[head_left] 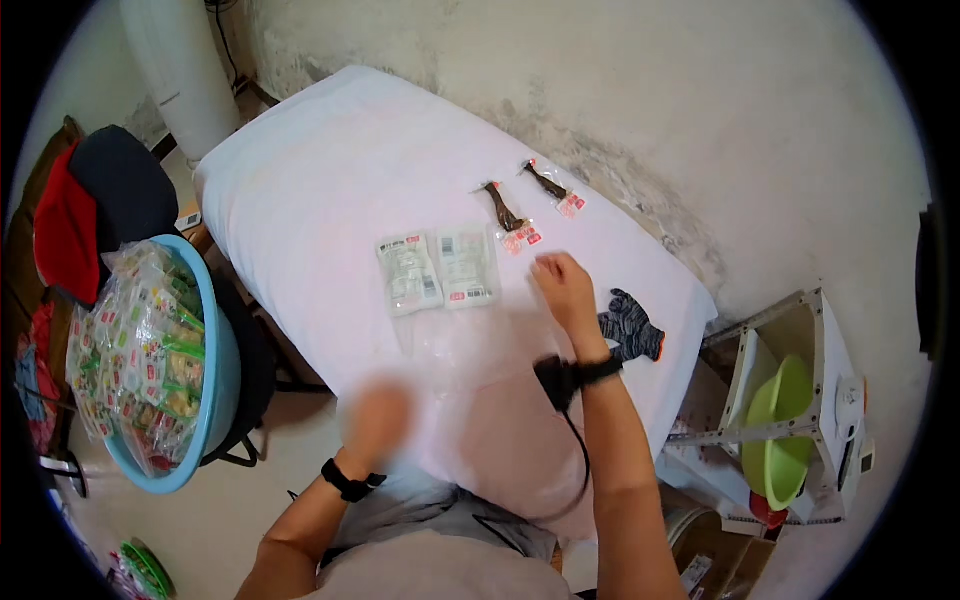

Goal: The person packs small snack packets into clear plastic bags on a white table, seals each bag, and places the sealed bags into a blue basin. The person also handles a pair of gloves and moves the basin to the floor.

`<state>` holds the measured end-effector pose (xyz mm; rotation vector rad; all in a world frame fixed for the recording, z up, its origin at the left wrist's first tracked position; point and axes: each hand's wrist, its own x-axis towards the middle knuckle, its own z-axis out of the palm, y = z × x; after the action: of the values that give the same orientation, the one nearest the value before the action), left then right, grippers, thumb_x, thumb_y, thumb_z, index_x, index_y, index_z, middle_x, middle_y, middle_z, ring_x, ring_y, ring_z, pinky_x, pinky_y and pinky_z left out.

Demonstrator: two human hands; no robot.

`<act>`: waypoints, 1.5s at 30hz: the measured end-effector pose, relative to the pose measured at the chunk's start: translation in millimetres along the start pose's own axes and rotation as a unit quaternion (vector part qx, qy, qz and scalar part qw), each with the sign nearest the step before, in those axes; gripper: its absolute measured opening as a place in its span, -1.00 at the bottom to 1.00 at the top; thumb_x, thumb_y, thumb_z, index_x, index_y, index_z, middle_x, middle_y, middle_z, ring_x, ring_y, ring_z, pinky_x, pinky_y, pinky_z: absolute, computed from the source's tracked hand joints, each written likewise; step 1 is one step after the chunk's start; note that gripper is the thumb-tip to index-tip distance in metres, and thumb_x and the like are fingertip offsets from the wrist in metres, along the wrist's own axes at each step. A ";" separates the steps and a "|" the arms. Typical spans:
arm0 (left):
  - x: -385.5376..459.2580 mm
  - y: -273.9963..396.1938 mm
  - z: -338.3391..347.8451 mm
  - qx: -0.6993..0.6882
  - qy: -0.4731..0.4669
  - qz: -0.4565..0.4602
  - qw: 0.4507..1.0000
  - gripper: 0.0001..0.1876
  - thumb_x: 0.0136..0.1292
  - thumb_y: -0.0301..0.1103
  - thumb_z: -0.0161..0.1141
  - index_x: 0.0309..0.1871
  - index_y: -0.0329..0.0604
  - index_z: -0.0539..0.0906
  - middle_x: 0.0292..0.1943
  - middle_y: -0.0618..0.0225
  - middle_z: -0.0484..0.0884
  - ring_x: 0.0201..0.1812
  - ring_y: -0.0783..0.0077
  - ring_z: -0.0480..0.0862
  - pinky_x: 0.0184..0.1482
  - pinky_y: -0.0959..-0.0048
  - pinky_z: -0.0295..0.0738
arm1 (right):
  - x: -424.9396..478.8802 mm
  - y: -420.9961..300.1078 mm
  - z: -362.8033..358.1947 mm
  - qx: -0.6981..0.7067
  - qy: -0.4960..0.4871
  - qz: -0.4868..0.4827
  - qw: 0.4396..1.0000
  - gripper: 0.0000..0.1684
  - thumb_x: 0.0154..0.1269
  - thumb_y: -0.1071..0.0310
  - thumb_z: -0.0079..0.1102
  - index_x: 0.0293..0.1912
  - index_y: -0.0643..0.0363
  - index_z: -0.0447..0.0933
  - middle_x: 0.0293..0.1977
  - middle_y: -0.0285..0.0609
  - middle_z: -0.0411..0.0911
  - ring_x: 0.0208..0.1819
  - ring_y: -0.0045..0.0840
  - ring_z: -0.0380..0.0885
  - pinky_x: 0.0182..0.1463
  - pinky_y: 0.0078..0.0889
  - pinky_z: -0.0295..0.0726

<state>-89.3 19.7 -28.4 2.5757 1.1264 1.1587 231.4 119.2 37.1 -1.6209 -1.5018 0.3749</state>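
My right hand [564, 292], fingers curled, is over the white-covered table [300, 187], near two clear packs of dark meat on the bone, the nearer pack [506, 210] and the farther pack [547, 181]. What its fingers hold, if anything, cannot be told. Blurred by motion, my left hand [379, 416] is at the table's near edge; its fingers are unclear. Two flat white printed food packets, one on the left [410, 274] and one on the right [466, 266], lie side by side in clear plastic. A grey knitted glove [636, 326] with an orange cuff edge lies right of my right wrist.
On the left, a light blue basin [225, 375] holds many small food packets [150, 352] in clear plastic. A dark chair back [124, 180] is behind it. To the right, a metal-framed rack [780, 431] holds a green basin [780, 442]. A wall borders the table's far side.
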 end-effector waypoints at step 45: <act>46.7 32.8 11.5 0.001 -0.026 0.064 0.998 -0.74 0.05 -0.41 0.35 -0.15 -0.14 0.61 -0.28 0.30 0.57 -0.21 0.23 0.58 -0.19 0.30 0.49 | 36.6 66.3 10.1 -0.302 -0.005 -0.006 0.953 -0.65 0.27 0.37 0.01 0.04 0.19 0.53 -0.22 0.00 0.63 -0.13 -0.07 0.59 -0.07 -0.07 0.57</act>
<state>-41.9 29.3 3.9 2.6964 0.9659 1.1097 275.8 163.7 -6.3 -2.0731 -1.7362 -0.1051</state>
